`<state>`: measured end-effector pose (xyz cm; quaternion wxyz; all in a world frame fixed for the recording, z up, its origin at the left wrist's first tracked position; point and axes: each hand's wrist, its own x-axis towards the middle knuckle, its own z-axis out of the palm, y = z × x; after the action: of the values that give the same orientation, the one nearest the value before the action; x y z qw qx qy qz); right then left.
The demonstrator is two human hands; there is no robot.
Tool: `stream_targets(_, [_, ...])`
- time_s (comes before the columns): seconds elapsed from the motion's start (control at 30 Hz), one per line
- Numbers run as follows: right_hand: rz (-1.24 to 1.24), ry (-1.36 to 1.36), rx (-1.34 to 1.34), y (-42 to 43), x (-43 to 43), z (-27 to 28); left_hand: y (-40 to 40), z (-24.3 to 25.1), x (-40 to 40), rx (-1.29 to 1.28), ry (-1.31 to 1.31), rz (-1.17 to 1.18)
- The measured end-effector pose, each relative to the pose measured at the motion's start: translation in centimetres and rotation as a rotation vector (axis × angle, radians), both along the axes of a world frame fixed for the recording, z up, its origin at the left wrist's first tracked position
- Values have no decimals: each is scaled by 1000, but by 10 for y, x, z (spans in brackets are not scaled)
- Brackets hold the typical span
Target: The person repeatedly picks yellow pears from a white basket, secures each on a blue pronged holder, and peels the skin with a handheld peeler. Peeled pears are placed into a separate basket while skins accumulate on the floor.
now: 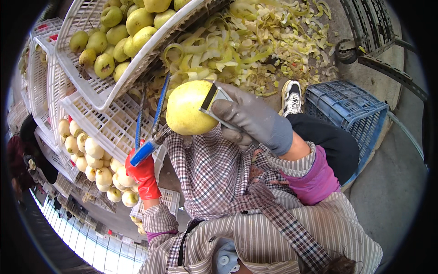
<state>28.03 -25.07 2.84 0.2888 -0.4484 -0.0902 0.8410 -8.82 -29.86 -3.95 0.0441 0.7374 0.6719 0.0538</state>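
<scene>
A yellow-green pear (189, 109) with its skin on sits before me, at the end of a metal piece that meets the blue handle. My right hand (251, 114), in a grey coated glove, is closed around a flat metal peeler (215, 99). Its dark blade edge lies against the right side of the pear. In a red rubber glove, my left hand (143, 171) grips a blue handle (145, 153) to the left of and below the pear. Two rods with blue sleeves (162, 97) rise behind this handle. How the pear is fixed is hidden.
A white plastic crate (111, 94) of unpeeled pears (118, 34) tilts at upper left. Peeled pears (102, 173) lie below it, beside another white crate (99, 114). Peelings (239, 44) cover the ground ahead. A blue crate (345, 102) and a wheeled metal frame (371, 30) stand right.
</scene>
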Motion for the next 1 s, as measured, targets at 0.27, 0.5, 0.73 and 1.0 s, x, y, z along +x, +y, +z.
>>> stream_targets(0.27, [-9, 198, -187, 0, 7, 3, -23, 72, 17, 81, 167, -118])
stream_targets(0.5, [-67, 166, -190, 1, -1, 4, 57, 99, -13, 12, 142, -70])
stream_targets(0.73, [-43, 120, -230, -3, 0, 12, 20, 26, 1, -312, 42, -109])
stream_targets(1.0, [-67, 15, -102, -4, -13, 18, 41, 118, -4, -159, 79, 59])
